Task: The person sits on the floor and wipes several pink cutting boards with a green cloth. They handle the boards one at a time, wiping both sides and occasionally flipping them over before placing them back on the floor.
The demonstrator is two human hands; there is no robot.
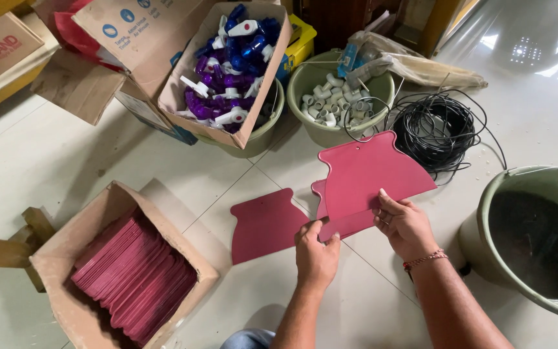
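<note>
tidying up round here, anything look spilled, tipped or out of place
The cardboard box of blue and purple fittings leans tilted on a green bucket, flaps open. The black wire coil sprawls loose on the floor. One pink sheet lies apart from those in both hands.

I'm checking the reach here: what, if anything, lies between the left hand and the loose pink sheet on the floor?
Nothing visible. The left hand grips the held pink sheets together with the right hand, and only bare tile separates it from the loose pink sheet just beside it.

crimson fan-shaped sheets (369, 174); purple-blue-white valves (230, 71); black wire coil (437, 129); olive-green bucket (485, 220); white tile floor (46, 161).
</note>
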